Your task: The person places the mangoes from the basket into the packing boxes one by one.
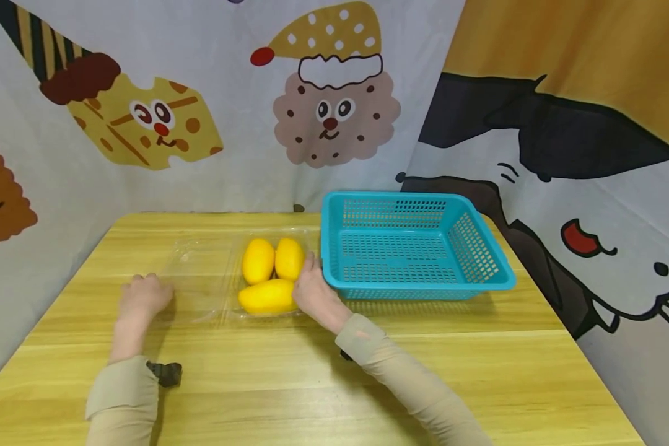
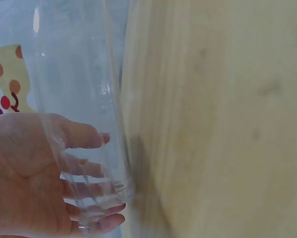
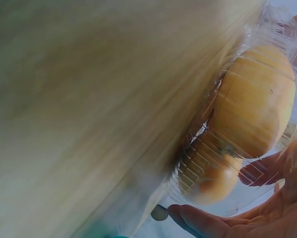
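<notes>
A clear plastic clamshell box lies unfolded on the table, its lid (image 1: pixel 201 269) to the left and its base (image 1: pixel 233 272) to the right. Three yellow mangoes fill the base: two upright ones (image 1: pixel 258 261) at the back and one lying crosswise (image 1: pixel 267 297) in front. My left hand (image 1: pixel 145 294) is at the lid's outer left edge, its fingers (image 2: pixel 84 166) extended and seen through the plastic. At the base's right side, my right hand (image 1: pixel 318 294) grips the wall, thumb (image 3: pixel 260 170) by a mango (image 3: pixel 255 101) and fingers (image 3: pixel 203 218) outside.
An empty turquoise plastic basket (image 1: pixel 418 288) stands just right of the box, close to my right hand. Behind the wooden table (image 1: pixel 290 384) hangs a cartoon-printed curtain (image 1: pixel 234 186). A black strap piece (image 1: pixel 167 375) sits at my left wrist.
</notes>
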{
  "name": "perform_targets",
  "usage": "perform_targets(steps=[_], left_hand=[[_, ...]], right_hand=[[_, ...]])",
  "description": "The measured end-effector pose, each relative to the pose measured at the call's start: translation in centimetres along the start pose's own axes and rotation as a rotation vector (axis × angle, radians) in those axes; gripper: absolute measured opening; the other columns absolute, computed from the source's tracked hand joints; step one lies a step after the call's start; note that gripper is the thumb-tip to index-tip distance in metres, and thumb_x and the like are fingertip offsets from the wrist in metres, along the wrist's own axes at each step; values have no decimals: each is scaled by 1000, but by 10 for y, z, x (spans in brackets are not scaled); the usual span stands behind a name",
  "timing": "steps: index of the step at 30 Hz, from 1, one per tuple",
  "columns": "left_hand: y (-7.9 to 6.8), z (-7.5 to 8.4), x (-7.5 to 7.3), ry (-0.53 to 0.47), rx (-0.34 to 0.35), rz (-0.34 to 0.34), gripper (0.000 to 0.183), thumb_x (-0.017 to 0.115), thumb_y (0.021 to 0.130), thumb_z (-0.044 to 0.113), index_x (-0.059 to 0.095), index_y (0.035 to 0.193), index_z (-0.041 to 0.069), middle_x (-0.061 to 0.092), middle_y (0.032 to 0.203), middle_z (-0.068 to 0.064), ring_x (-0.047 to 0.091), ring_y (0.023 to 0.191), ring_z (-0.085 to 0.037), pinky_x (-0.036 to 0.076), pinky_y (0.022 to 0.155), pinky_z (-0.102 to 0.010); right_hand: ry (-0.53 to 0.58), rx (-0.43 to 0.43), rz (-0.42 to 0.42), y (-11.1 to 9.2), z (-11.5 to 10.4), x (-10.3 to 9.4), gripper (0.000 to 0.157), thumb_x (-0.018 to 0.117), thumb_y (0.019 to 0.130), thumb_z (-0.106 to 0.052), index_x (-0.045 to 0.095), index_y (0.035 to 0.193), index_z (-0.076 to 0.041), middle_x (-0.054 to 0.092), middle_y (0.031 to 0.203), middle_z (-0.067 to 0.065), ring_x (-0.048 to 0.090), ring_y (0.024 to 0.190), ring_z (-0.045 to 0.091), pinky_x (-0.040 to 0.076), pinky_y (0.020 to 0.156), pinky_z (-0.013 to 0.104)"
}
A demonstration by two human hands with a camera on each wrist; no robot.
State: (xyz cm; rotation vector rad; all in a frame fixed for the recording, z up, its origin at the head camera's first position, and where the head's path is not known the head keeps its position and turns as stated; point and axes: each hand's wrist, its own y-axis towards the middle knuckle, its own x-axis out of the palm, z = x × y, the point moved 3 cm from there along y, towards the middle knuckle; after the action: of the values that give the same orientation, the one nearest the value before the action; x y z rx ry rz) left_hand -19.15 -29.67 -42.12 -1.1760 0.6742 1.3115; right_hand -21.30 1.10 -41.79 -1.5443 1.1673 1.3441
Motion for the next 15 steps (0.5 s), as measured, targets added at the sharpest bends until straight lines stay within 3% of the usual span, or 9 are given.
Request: perform_targets(steps=[1,2,6,8,11,12,15], left_hand=[[0,-1,0,2,-1,-8,59,32,99,24,32,129,-27,23,129,-54,24,115,-70,32,96,-73],[0,-2,1,3,-2,-15,58,32,99,24,34,128,-27,23,129,-54,24,115,-71,32,96,-73],[0,-3,0,-6,-4,-38,52,32,99,23,48,116,-23,25,128,-54,26,114,-71,34,94,-73],[0,-3,-1,-9,-6,-32,46,34,99,24,56,96,-16,34,122,-51,37,107,-66,43,85,-66],[1,-4,-4,-23,-16,-10,37,35,96,21,49,69,0,48,102,-42,49,86,-50,48,65,-47],[0,-4,-5,-32,-20,-2,35,36,95,20,46,66,3,50,95,-38,50,78,-44,46,58,-41],[-2,-3,-12,-66,-32,19,33,35,92,17,50,81,-10,50,92,-37,51,73,-40,46,54,-39]], right_hand=[[152,68,15,1,2,0,60,46,95,-14,23,143,15,40,143,30,44,132,33,44,107,38],[232,108,1,2,3,0,62,46,95,-13,20,144,13,38,144,30,43,134,33,42,109,39],[277,159,-35,5,6,1,60,45,95,-14,23,143,13,42,141,28,47,129,32,44,107,40],[262,154,-33,5,8,0,56,45,95,-14,28,140,14,49,133,28,53,120,32,47,102,40],[246,126,-31,6,10,0,50,45,95,-14,35,134,15,54,121,27,58,106,29,52,93,39],[245,113,-27,6,11,0,47,45,95,-13,37,132,15,56,116,26,59,100,28,53,89,38],[260,93,-31,6,12,1,41,45,95,-12,41,126,14,57,106,23,57,90,24,55,82,36]])
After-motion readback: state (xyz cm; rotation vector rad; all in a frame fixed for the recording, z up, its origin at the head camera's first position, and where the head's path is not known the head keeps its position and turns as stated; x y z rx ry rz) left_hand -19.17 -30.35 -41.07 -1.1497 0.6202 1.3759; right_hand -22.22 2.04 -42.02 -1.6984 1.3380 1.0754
